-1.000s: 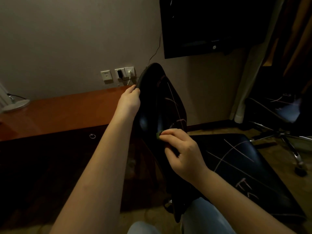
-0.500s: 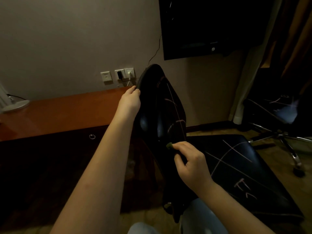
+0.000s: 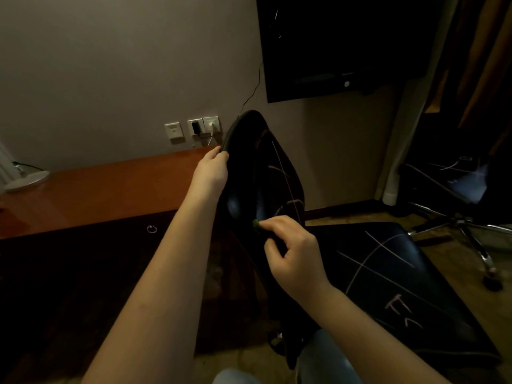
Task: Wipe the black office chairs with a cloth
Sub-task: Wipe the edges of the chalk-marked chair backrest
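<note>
Beside the desk [image 3: 91, 189], left hand [image 3: 212, 173] grips chair back [image 3: 266, 173]; right hand [image 3: 293, 256] pinches cloth [image 3: 255, 224].

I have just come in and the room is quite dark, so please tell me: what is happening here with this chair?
A person is cleaning a black office chair. The left hand grips the edge of the chair back to steady it. The right hand presses a small greenish cloth against the lower back. Pale chalk-like lines still show on the back and the seat.
</note>
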A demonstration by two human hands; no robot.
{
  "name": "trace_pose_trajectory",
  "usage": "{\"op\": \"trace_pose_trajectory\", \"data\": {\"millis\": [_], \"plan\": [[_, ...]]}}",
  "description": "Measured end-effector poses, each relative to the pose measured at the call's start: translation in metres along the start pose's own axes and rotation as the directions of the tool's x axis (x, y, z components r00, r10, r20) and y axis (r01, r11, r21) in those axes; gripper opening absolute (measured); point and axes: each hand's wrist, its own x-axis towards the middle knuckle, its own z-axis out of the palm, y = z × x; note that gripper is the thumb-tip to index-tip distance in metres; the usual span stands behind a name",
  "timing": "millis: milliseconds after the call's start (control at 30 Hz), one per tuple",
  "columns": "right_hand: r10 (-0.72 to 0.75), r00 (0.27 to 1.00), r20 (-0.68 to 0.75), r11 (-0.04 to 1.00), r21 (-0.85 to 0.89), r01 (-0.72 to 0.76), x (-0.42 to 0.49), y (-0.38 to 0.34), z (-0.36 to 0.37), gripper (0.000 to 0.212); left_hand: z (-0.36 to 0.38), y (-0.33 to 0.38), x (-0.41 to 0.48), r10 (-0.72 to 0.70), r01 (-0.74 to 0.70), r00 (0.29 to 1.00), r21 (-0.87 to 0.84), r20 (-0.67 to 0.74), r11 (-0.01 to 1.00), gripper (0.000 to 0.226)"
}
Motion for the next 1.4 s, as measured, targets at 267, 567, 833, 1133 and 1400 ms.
{"op": "trace_pose_trajectory", "data": {"millis": [267, 567, 833, 1133, 1400], "plan": [[0.050, 0.997, -0.055, 0.999, -0.004, -0.050, -0.021, 0.007, -0.001, 0.027, -0.001, 0.007, -0.026, 0.110, -0.102, 0.993, 0.208, -0.029, 0.973, 0.050], [0.183, 0.983, -0.001, 0.982, -0.053, -0.183, -0.043, 0.036, -0.014, 0.024, 0.001, -0.009, -0.076, 0.285, -0.278, 0.957, 0.102, -0.063, 0.955, 0.048], [-0.002, 0.999, 0.052, 1.000, -0.001, 0.002, -0.001, 0.001, -0.002, 0.031, 0.011, -0.043, -0.093, 0.438, -0.448, 0.887, -0.041, -0.147, 0.893, 0.031], [0.108, 0.994, -0.018, 0.994, 0.007, -0.108, -0.041, 0.029, 0.001, 0.030, 0.021, -0.062, -0.093, 0.508, -0.537, 0.841, -0.165, -0.189, 0.827, 0.020], [0.193, 0.980, -0.050, 0.981, -0.019, -0.194, -0.067, 0.049, -0.007, 0.022, 0.022, -0.063, -0.092, 0.523, -0.555, 0.830, -0.199, -0.193, 0.808, 0.019]]}}
